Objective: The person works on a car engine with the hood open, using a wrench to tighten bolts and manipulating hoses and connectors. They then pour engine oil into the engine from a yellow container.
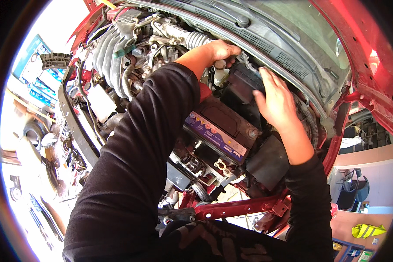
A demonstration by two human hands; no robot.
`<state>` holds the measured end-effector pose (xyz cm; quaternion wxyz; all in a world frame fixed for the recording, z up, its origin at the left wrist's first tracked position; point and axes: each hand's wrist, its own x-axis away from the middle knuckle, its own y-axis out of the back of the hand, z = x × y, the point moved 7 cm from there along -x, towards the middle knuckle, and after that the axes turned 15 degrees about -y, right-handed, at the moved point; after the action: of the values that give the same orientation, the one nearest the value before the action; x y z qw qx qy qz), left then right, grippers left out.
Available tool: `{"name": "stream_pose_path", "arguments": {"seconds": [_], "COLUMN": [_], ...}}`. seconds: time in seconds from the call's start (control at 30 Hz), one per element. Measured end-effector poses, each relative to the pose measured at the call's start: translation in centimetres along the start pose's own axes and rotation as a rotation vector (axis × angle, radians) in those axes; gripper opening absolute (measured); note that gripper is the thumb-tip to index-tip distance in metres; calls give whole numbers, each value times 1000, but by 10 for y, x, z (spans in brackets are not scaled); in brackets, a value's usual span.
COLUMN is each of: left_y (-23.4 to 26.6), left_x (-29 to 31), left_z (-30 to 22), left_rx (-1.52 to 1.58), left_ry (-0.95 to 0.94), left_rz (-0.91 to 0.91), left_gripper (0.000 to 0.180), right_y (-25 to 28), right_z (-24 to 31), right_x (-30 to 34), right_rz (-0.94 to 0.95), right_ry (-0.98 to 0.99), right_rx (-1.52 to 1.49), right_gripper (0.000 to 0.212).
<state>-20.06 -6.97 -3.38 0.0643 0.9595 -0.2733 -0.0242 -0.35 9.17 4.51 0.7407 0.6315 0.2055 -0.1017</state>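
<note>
I reach both arms, in black sleeves, into a car's engine bay. At the back, my left hand (pixel 224 51) curls its fingers downward beside a black plastic box (pixel 245 82); what is in its grip is hidden. My right hand (pixel 276 99) is on the other side of that box, its fingers stretched toward the windscreen edge, the thumb apart and near the box. A silvery wrapped hose or cable (pixel 248 63) runs between the two hands. Nearer to me sits a car battery (pixel 225 124) with a purple and white label, tilted in the view.
Left of my arm lies the engine with its grey intake manifold (pixel 110 59) and a ribbed air hose (pixel 195 40). A red crossbar (pixel 240 208) spans the front. The windscreen cowl (pixel 270 48) bounds the back; a black cover (pixel 268 161) lies right of the battery.
</note>
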Motion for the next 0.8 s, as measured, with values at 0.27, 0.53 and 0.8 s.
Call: {"name": "stream_pose_path", "arguments": {"seconds": [0.27,0.53,0.8], "left_y": [-2,-4,-3], "left_x": [1,-2,-6], "left_z": [9,10,12], "left_rx": [-4,-73,-160], "left_ry": [85,124,103], "left_rz": [70,103,135], "left_gripper": [47,50,50], "right_y": [-36,-35,-37], "right_z": [2,8,13], "right_x": [-54,-58,-60], "right_rz": [221,190,101], "right_ry": [-111,-111,-76], "right_rx": [-23,53,68], "right_gripper": [84,76,64]}}
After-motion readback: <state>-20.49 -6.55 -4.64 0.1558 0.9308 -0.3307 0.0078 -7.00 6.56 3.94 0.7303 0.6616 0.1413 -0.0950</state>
